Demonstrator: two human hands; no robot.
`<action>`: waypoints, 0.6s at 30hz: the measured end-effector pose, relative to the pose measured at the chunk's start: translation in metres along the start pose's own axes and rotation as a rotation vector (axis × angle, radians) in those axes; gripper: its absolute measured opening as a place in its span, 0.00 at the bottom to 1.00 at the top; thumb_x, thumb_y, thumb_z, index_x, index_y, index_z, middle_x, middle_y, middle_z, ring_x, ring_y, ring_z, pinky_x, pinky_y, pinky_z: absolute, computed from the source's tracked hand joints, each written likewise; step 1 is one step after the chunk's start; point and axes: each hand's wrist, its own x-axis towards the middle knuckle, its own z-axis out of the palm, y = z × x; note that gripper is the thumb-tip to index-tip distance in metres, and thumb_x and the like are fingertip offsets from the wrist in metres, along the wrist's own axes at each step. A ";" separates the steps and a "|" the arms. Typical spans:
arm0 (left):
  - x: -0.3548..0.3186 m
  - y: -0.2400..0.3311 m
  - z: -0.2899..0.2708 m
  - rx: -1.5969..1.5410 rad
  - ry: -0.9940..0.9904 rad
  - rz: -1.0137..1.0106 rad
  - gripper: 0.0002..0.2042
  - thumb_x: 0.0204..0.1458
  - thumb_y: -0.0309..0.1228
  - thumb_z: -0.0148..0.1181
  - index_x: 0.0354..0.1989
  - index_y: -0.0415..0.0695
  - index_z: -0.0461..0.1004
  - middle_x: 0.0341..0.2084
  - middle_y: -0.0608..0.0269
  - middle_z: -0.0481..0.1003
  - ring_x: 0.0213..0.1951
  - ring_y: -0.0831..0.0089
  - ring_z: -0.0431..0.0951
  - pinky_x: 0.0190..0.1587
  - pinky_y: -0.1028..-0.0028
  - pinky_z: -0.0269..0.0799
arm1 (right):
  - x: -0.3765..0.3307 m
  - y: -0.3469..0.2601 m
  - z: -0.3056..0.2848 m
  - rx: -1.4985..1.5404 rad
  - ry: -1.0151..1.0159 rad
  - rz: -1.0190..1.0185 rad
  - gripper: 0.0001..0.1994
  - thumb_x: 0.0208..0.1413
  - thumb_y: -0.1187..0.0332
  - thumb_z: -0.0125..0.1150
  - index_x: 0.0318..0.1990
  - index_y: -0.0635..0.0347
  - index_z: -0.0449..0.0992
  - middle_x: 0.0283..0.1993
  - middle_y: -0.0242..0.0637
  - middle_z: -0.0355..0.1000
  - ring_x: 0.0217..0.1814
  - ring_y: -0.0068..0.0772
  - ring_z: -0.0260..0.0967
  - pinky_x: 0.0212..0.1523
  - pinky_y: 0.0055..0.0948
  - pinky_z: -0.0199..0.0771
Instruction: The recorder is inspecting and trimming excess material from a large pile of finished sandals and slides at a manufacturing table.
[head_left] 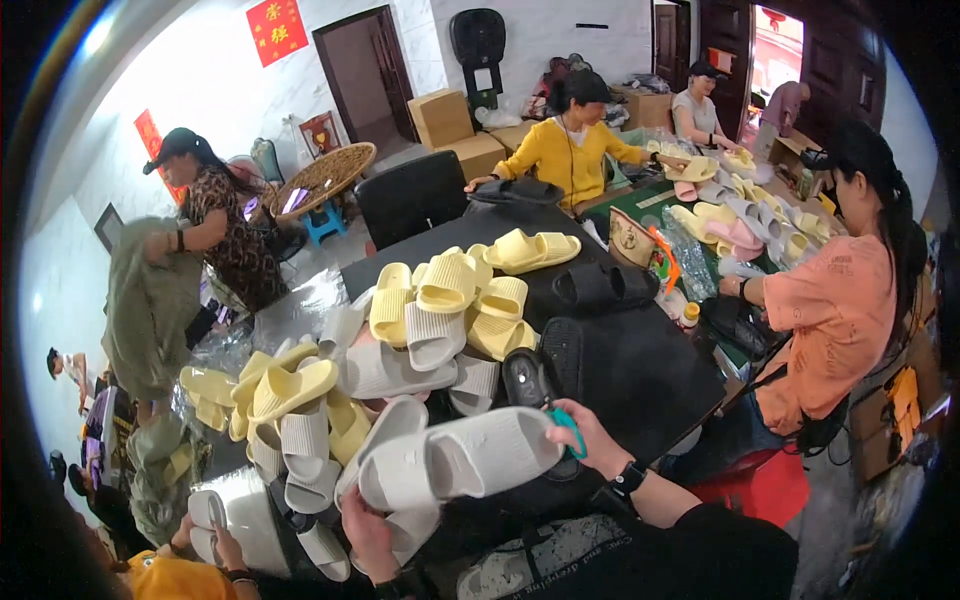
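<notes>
Across the near edge of the black table, a pale grey slide slipper [495, 452] is held up by both my hands, overlapping another grey slipper at its left. My left hand [368, 530] grips the left end from below, fingers closed. At the right end is my right hand [597, 442], closed around teal-handled scissors [568, 432] and touching the slipper's tip; the blades are hidden. Just beyond lies a heap of grey slippers [395, 368] and yellow slippers [447, 280]. Black slippers [527, 378] lie close to my right hand.
The black table [640, 370] carries more black slippers [603, 288]. A co-worker in orange [838, 290] stands at the right, one in yellow [567, 160] sits across. Another person's hands hold grey slippers [207, 520] at lower left. A red stool [760, 492] stands at lower right.
</notes>
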 end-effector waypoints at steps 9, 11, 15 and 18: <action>0.001 -0.025 -0.013 0.846 -0.180 0.059 0.11 0.56 0.30 0.50 0.40 0.34 0.71 0.26 0.55 0.73 0.30 0.65 0.74 0.36 0.69 0.70 | 0.017 -0.014 -0.042 0.448 0.553 -0.161 0.08 0.48 0.70 0.58 0.35 0.58 0.67 0.34 0.32 0.68 0.35 0.26 0.67 0.30 0.29 0.67; -0.009 -0.025 -0.015 1.261 -0.310 0.299 0.12 0.53 0.28 0.53 0.43 0.35 0.71 0.29 0.50 0.73 0.32 0.59 0.74 0.39 0.66 0.69 | 0.019 -0.008 -0.048 0.462 0.661 -0.160 0.05 0.50 0.70 0.57 0.33 0.56 0.68 0.34 0.32 0.69 0.34 0.28 0.67 0.27 0.31 0.66; -0.019 -0.020 -0.009 1.299 -0.172 0.349 0.13 0.49 0.24 0.55 0.43 0.35 0.71 0.34 0.47 0.72 0.32 0.58 0.73 0.38 0.67 0.69 | 0.013 0.018 -0.041 0.478 0.688 -0.046 0.07 0.56 0.65 0.55 0.37 0.57 0.67 0.32 0.35 0.71 0.30 0.30 0.68 0.26 0.30 0.68; -0.015 -0.006 -0.010 1.273 -0.066 0.527 0.12 0.49 0.22 0.54 0.43 0.34 0.70 0.35 0.48 0.70 0.29 0.62 0.72 0.35 0.69 0.69 | 0.000 0.034 -0.021 0.380 0.741 0.068 0.09 0.57 0.66 0.55 0.42 0.57 0.65 0.29 0.35 0.69 0.26 0.27 0.68 0.20 0.27 0.67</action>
